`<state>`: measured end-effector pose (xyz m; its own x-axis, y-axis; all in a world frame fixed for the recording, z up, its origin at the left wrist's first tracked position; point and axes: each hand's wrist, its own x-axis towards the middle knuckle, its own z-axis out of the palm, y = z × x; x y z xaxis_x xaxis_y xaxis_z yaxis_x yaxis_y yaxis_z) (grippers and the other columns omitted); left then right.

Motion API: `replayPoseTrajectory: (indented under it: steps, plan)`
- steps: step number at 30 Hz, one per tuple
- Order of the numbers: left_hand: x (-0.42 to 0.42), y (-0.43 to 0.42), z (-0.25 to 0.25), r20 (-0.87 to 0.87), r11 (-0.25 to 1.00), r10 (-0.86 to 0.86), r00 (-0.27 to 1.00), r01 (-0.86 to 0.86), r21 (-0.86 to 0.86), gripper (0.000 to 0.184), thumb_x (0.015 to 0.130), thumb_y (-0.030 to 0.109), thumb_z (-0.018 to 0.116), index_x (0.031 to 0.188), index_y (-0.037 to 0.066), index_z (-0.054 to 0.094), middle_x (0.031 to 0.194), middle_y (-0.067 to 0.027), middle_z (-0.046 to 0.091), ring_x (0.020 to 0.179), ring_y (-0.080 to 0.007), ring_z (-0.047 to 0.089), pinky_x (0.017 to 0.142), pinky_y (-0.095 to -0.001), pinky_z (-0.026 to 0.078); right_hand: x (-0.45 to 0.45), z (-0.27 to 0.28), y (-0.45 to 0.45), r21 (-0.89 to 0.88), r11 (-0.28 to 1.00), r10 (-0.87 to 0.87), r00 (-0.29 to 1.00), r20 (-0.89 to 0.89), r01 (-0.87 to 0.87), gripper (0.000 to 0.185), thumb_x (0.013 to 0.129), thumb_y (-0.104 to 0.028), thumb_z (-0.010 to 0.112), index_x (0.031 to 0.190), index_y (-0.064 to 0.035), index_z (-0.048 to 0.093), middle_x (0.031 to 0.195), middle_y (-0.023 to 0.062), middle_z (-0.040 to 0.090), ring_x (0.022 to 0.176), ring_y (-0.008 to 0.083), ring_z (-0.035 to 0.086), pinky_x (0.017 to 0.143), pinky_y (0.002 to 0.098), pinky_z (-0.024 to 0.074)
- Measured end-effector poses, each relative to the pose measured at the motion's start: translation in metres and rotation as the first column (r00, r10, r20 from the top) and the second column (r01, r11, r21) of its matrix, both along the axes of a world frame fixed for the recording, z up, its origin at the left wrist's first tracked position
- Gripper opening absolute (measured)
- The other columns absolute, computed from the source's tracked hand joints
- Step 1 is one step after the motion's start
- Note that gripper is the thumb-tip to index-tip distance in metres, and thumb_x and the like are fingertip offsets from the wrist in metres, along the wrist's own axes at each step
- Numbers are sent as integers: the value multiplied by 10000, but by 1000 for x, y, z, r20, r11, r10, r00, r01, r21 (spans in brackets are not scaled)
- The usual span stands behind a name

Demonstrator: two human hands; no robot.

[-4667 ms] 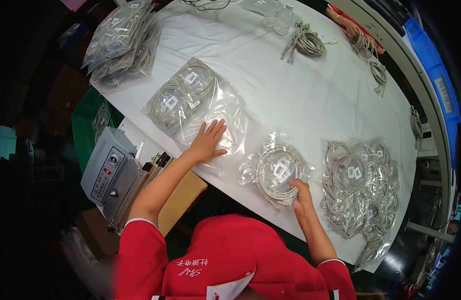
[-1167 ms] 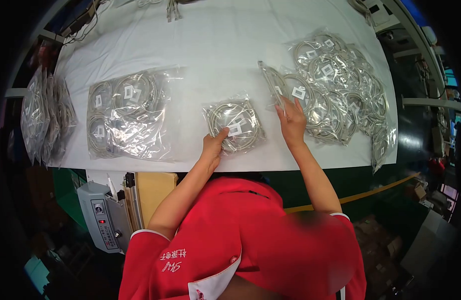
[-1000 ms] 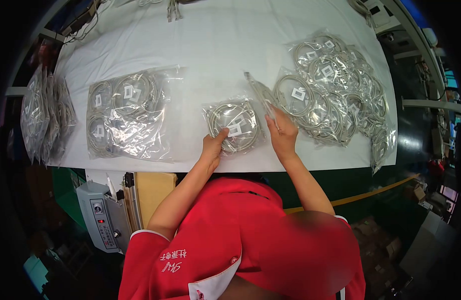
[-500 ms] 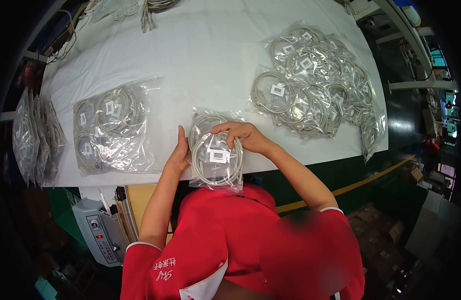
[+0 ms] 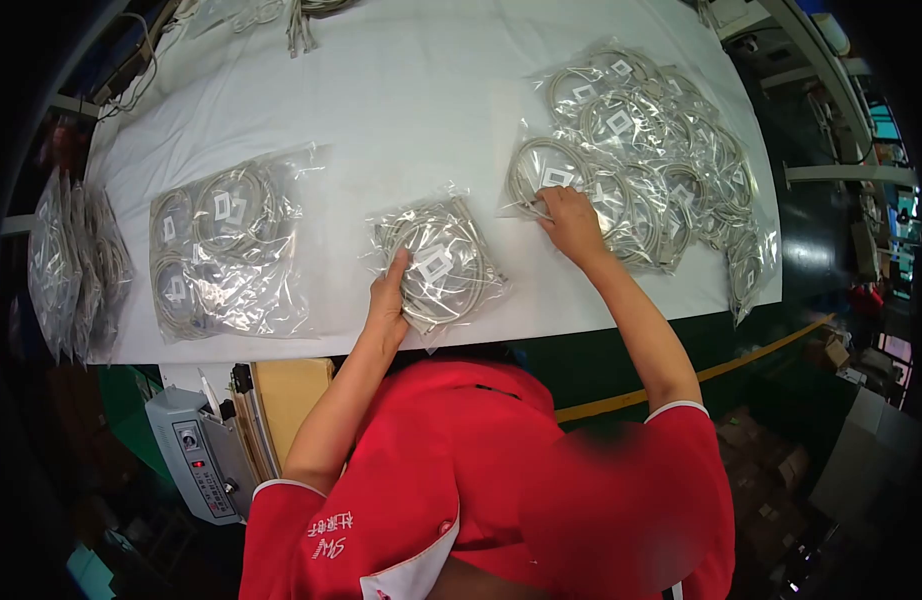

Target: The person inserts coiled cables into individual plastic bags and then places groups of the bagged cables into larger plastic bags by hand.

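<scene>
Dark room at left; desk (image 5: 411,110) in the middle, white cover lightly creased. Right: green floor (image 5: 601,365) with one yellow line (image 5: 746,362), a few cartons (image 5: 766,460) and a metal frame (image 5: 846,172).

Counts, left to right. Upright bags (image 5: 76,270) at the left end: several, overlapping, not countable. Grey machine (image 5: 196,455) by the near left edge: one, red light showing. Large clear bag (image 5: 266,295) lying flat on the desk, left: one, at least three labelled cable coils inside. Tan board (image 5: 291,395) at the near edge: one. Loose cable bundle (image 5: 303,35), far left of centre: one, partly cut off.

Hands: two. Left hand (image 5: 385,305) grips the near left side of the centre bagged coil (image 5: 451,265), thumb on top; it lies near the desk's edge; any more beneath, cannot tell. Right hand (image 5: 573,225) has curled fingers on the near edge of the corner bagged coil (image 5: 541,155); whether they pinch it, cannot tell. Right heap (image 5: 631,150): many bagged coils, too overlapped to count.
</scene>
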<state>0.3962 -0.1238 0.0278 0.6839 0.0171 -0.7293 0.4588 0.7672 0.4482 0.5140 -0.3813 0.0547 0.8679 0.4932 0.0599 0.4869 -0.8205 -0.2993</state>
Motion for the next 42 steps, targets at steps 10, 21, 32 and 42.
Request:
replayPoseTrajectory:
  steps: [10,21,32,42]
  plan:
    - [12,2,-2,-47,987,-81,996,87,132,582,815,359,566,1118,-111,404,1039,-163,531,894,-227,562,750,-343,495,-74,58,69,407,884,259,966,-19,-229,223,597,43,597,762,-84,519,743,33,504,764,209,507,736,333,381]
    - [22,20,4,47,958,-287,957,286,17,547,851,382,492,1147,-69,404,1029,-161,539,901,-220,573,736,-312,508,-33,46,56,626,728,493,848,-193,-281,188,597,73,542,534,-84,460,930,-8,600,995,219,480,945,343,318]
    - [6,24,4,6,878,-447,895,437,195,470,719,111,659,1101,-62,446,981,-141,565,835,-212,589,706,-306,509,14,29,55,534,840,-49,994,-99,94,295,682,-18,575,967,-89,544,1091,94,524,967,274,498,839,348,405]
    - [1,7,8,17,963,-199,980,193,188,457,724,116,651,1094,-61,449,963,-138,560,848,-204,572,724,-305,488,15,38,-59,584,526,-360,784,-506,619,185,740,-67,621,770,-40,441,637,22,516,510,81,504,463,220,448]
